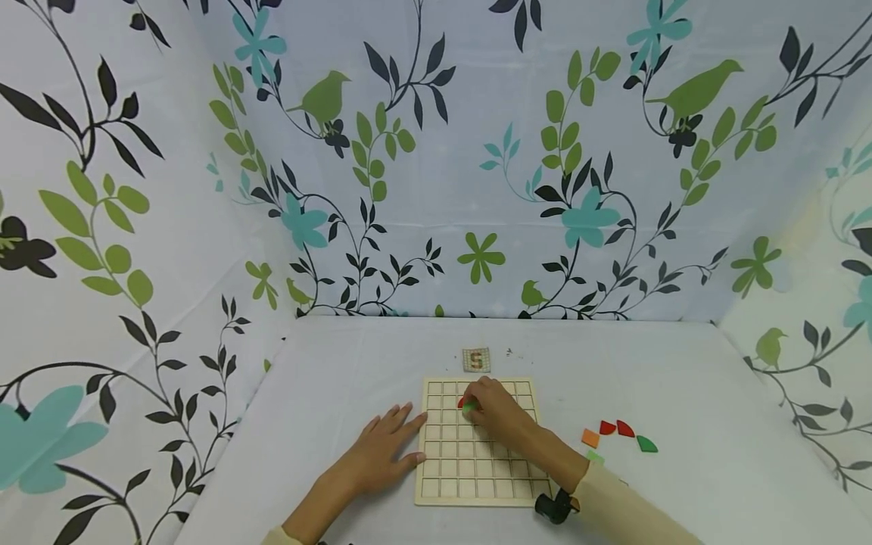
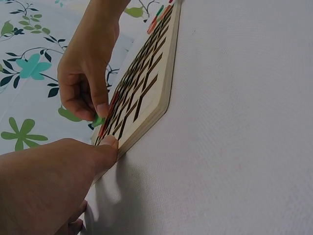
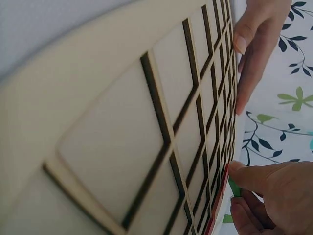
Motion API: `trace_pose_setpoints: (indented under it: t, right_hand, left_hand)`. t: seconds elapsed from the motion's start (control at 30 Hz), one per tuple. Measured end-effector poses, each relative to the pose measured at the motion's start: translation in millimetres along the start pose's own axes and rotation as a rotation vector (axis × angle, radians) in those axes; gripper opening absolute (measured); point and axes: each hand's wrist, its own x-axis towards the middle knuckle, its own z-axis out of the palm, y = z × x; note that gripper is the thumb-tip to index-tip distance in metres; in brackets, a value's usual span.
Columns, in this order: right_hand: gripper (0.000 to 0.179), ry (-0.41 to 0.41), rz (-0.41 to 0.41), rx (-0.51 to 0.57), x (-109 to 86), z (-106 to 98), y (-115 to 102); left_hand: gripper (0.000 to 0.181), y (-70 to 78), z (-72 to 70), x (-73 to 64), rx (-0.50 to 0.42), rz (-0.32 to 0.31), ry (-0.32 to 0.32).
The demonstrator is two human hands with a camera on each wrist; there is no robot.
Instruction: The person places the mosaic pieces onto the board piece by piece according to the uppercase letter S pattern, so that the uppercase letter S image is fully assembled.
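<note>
- Grid board [image 1: 466, 488] lies flat on the white table [image 1: 613, 363] before you.
- Your left hand [image 1: 384, 452], spread, touches its left edge, probably to steady it.
- Your right hand [image 1: 495, 411] pinches a green piece [image 2: 99, 121] over it, seemingly for fine control.

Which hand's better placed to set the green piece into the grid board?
Likely the right hand: it pinches the green piece over the grid board, while the left hand only touches the board's left edge.
</note>
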Motion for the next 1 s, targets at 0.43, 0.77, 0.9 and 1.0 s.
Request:
trace_pose_setpoints:
  t: [0.43,0.77,0.9,1.0]
  right_hand:
    - [0.004,0.022,-0.138,-0.143,-2.6,9.4,-0.1]
    - [0.007,0.016,-0.169,-0.219,-6.4,8.0,-0.8]
    - [0.009,0.015,-0.169,-0.225,-6.3,6.6,-0.9]
    - [0.011,0.006,-0.173,-0.237,-7.8,5.8,-0.9]
  left_hand:
    - [0.069,0.2,0.1,-0.2,0.002,0.012,0.005]
    - [0.068,2.5,-3.5,-1.2,0.004,0.009,0.000]
    - [0.068,2.6,-3.7,-1.3,0.004,0.005,-0.007]
    - [0.068,2.4,-2.7,-1.2,0.000,0.007,-0.009]
